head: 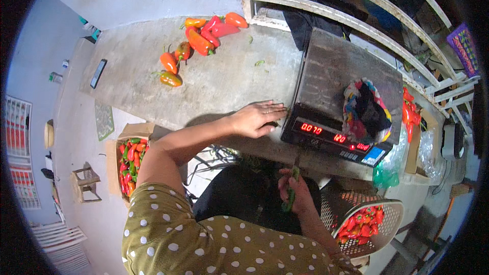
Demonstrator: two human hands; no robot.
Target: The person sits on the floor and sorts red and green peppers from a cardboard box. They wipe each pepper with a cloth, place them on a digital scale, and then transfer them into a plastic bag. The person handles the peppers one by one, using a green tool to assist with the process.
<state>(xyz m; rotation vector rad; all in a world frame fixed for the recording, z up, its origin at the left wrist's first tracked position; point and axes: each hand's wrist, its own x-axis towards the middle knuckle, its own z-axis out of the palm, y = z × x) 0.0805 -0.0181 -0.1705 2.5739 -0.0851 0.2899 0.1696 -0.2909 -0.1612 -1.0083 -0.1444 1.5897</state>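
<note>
My left hand (256, 118) lies flat with its fingers extended on the concrete counter (229, 84), fingertips close to the left edge of a digital scale (340, 53). A crumpled multicoloured cloth item (366, 110) with a dark middle rests on the scale, whose red display is lit. Below the counter edge, my right hand (296, 191) is closed around the green handle of a knife (294, 183), its dark blade pointing up toward the scale. Red, orange and partly green peppers (200, 41) lie in a loose group at the back of the counter.
A cardboard box of peppers (131, 160) stands at left on the floor. A plastic basket of red peppers (397, 214) is at lower right. A phone (98, 73) lies on the counter's left end. White metal bars (328, 9) border the back; plastic bags (387, 172) hang at right.
</note>
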